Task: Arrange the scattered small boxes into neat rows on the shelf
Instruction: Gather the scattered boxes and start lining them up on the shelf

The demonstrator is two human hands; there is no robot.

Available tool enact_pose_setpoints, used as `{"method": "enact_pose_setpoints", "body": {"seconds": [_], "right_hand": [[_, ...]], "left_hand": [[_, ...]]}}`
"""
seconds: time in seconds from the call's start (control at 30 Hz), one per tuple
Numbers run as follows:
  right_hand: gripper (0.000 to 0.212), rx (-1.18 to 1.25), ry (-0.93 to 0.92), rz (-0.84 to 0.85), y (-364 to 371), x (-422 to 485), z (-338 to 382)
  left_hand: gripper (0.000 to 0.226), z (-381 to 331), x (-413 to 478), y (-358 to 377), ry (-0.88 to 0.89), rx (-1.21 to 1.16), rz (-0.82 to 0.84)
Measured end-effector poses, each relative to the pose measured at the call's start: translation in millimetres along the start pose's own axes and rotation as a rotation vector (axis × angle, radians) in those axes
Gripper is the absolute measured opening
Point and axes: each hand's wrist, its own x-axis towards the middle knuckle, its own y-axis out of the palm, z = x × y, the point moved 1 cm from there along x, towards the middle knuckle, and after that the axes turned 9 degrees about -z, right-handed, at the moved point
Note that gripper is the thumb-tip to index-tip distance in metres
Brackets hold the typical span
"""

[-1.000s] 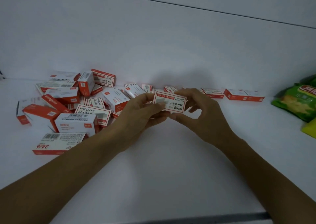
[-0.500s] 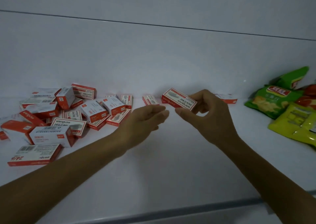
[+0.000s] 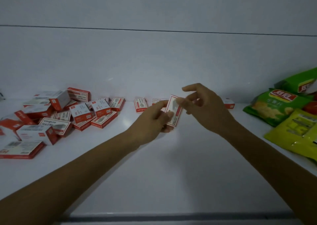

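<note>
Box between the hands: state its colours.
The box is white with red edging, seen in the head view.

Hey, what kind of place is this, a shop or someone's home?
Likely a shop or stockroom shelf: a plain white shelf holds a heap of identical red-and-white boxes beside sealed snack bags. The left hand and right hand hold one box.

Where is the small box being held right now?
In the head view, the small red-and-white box is near centre, held between the left hand and right hand, just in front of the row of boxes along the back wall.
</note>
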Motion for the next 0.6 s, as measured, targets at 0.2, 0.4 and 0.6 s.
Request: {"method": "enact_pose_setpoints", "body": {"seconds": [0.2, 0.4, 0.6], "right_hand": [[0.009, 0.252, 0.163, 0.129, -5.0, 18.0, -30.2], [0.013, 0.346, 0.462, 0.043, 4.7, 10.5, -67.3], [0.015, -0.432, 0.023, -0.064, -1.1, 6.3, -68.4]], "left_hand": [[0.049, 12.0, 16.2, 5.6, 0.124, 0.294, -0.077], [0.063, 43.8, 23.9, 5.4, 0.266, 0.621, -0.101], [0.053, 47.9, 23.1, 5.9, 0.384, 0.694, -0.038]]}}
